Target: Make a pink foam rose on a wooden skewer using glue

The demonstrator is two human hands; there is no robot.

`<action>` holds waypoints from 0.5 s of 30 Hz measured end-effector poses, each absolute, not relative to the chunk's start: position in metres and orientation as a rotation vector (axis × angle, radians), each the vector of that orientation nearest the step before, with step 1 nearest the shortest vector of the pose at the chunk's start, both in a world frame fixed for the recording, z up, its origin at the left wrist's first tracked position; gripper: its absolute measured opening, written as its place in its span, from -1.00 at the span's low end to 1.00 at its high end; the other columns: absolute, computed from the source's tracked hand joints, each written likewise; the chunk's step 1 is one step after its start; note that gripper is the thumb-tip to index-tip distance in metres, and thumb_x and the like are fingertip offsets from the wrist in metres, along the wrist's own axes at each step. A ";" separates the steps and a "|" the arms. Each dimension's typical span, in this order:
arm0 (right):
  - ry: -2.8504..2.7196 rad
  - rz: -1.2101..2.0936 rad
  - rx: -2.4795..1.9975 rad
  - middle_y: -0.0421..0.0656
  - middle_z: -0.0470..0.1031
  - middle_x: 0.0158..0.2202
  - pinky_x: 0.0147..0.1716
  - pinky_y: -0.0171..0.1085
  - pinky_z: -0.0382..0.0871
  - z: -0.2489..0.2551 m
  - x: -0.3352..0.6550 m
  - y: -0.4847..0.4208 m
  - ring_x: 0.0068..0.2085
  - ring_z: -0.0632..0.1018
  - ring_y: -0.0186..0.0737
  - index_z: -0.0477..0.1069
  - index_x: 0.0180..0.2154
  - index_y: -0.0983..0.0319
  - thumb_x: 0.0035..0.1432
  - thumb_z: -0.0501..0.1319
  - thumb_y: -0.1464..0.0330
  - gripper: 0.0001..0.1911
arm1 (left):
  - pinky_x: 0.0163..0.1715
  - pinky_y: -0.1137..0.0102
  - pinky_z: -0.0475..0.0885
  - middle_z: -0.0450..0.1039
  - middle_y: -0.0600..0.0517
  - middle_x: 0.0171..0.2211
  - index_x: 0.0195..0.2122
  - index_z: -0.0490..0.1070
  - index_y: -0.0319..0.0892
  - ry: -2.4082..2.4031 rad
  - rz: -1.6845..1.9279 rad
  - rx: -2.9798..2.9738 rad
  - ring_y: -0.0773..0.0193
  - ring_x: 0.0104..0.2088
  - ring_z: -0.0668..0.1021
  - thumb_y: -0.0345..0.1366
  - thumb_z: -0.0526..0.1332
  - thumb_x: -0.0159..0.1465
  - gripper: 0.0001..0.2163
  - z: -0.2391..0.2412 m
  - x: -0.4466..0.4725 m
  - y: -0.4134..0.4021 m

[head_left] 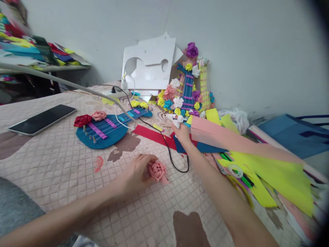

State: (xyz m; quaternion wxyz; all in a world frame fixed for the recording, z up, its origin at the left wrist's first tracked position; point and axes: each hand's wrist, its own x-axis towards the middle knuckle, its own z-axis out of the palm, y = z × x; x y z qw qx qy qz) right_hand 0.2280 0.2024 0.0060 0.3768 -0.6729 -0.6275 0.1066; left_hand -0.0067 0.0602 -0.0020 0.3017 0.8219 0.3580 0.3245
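Left hand (pixel 136 174) down low, fingers curled around the pink paper rose (pixel 157 170) on the quilted cover (pixel 64 171). Up at 1 o'clock, right hand (pixel 182 133) grips the white glue gun (pixel 176 119). Blue felt guitar (pixel 110 129) lies at 10 o'clock, 2 roses on it. Looks like the gluing stage; next calls for bringing nozzle to the rose's base.

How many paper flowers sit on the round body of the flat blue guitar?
2: a red flower at the far left edge of the guitar and a pink flower just right of it. None looks hidden there.
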 end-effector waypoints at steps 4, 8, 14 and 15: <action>-1.681 0.281 -1.699 0.03 0.56 -0.27 -0.22 -0.20 0.34 0.002 0.224 0.213 -0.18 0.55 0.01 0.44 -0.26 0.29 0.08 0.20 0.23 -0.74 | -0.14 0.17 0.41 0.44 -0.07 -0.13 -0.08 0.29 -0.19 0.958 0.864 2.183 0.11 -0.12 0.47 -0.37 0.27 0.08 -0.64 -0.004 -0.007 0.061; -1.724 0.287 -1.654 0.05 0.52 -0.15 -0.14 -0.17 0.34 -0.003 0.228 0.213 -0.11 0.52 -0.01 0.39 -0.13 0.30 0.09 0.21 0.21 -0.65 | -0.14 0.18 0.41 0.44 -0.08 -0.13 -0.08 0.31 -0.19 0.955 0.866 2.186 0.11 -0.12 0.47 -0.36 0.26 0.09 -0.66 -0.004 -0.008 0.060; -1.730 0.292 -1.590 0.09 0.46 -0.05 -0.06 -0.10 0.33 -0.010 0.238 0.205 -0.05 0.49 -0.02 0.25 0.04 0.32 0.12 0.16 0.21 -0.52 | -0.10 0.17 0.39 0.43 -0.08 -0.11 -0.07 0.31 -0.16 0.929 0.879 2.187 0.10 -0.09 0.46 -0.33 0.27 0.12 -0.67 -0.004 -0.008 0.061; -1.734 0.293 -1.578 0.09 0.46 -0.04 -0.04 -0.09 0.33 -0.011 0.239 0.203 -0.03 0.48 -0.01 0.23 0.06 0.32 0.12 0.16 0.21 -0.49 | -0.10 0.17 0.38 0.43 -0.08 -0.10 -0.07 0.31 -0.16 0.931 0.870 2.188 0.10 -0.08 0.45 -0.33 0.27 0.11 -0.66 -0.005 -0.008 0.061</action>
